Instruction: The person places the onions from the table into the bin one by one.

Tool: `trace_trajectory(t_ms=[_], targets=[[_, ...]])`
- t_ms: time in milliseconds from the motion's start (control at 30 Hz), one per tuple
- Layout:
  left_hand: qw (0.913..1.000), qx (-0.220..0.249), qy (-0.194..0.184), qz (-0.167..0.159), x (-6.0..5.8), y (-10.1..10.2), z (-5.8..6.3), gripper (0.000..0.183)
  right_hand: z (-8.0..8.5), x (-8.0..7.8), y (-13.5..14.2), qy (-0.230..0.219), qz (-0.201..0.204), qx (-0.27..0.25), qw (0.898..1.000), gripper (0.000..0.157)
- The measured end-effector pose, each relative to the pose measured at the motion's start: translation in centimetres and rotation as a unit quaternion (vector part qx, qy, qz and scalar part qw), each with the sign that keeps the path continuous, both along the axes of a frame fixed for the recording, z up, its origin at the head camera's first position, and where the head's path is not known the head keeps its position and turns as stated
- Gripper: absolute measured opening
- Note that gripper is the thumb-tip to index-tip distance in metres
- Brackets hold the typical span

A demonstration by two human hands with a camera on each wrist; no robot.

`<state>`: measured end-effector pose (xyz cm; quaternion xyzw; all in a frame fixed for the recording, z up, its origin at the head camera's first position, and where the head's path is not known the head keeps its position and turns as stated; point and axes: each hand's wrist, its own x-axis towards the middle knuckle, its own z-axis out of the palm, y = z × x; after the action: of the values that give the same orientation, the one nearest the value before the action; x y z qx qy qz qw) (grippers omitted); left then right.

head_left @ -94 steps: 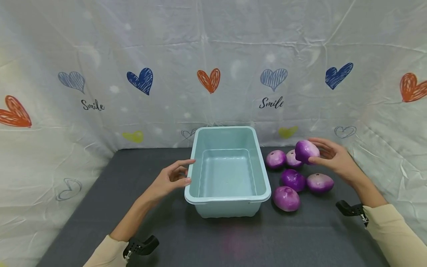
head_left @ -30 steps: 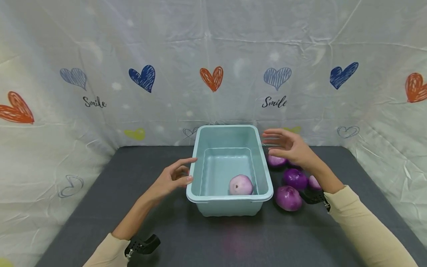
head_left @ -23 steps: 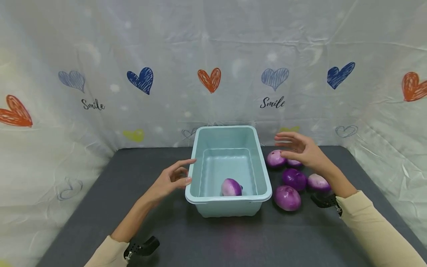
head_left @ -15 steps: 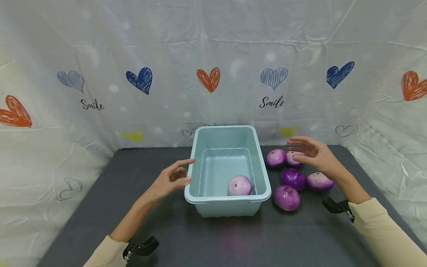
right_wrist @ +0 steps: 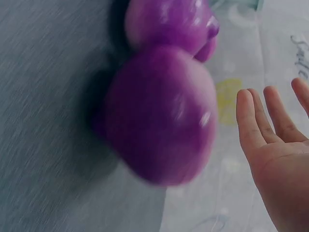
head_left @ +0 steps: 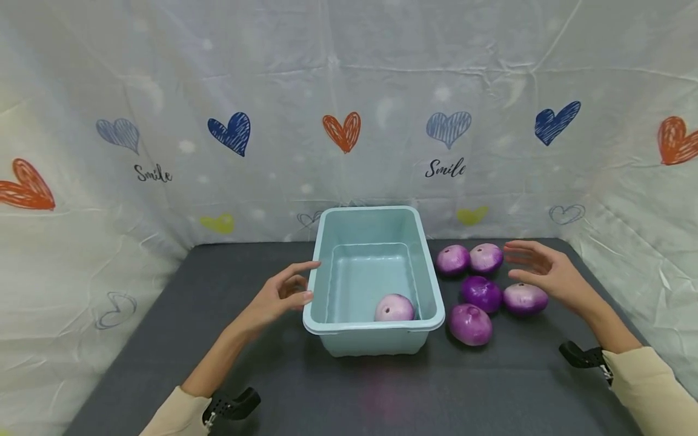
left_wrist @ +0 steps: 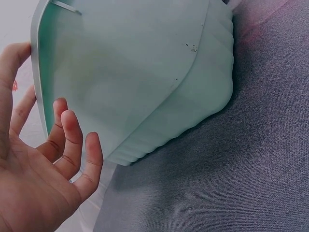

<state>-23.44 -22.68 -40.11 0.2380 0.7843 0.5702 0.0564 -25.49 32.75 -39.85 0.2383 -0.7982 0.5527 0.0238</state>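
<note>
A pale blue-green plastic basin stands in the middle of the table, with one red onion inside near its front wall. My left hand touches the basin's left rim with thumb and forefinger, while the other fingers bend loosely; the left wrist view shows this hand beside the outer wall. My right hand holds nothing and hovers with spread fingers just right of an onion in the back row. Close below it lies a paler onion. In the right wrist view a large purple onion sits beside the fingers.
More red onions lie right of the basin: one at the back, a dark one and one in front. A dark grey cloth covers the table. Behind it hangs a white curtain printed with hearts.
Earlier my right hand held a red onion; that onion now lies in the basin. The right hand has since moved back rightward and down, beside the remaining onions. My left hand has stayed at the rim.
</note>
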Motion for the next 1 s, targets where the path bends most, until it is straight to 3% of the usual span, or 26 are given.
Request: trace_trajectory(t_ms=[300,567,1000], targets=[[1.0000,0.003,-0.004,-0.001,0.1,0.1,0.2,0.056,-1.2,1.2,2.7,-0.002,-0.036,0.028,0.999,0.054],[1.0000,0.003,-0.005,0.000,0.0,0.1,0.0,0.056,-2.6,1.5,4.6,-0.015,-0.011,0.060,0.998,0.059],[0.9999,0.000,-0.010,-0.002,0.0,0.1,0.2,0.056,-4.5,1.9,6.2,-0.027,0.007,0.069,0.997,0.071]])
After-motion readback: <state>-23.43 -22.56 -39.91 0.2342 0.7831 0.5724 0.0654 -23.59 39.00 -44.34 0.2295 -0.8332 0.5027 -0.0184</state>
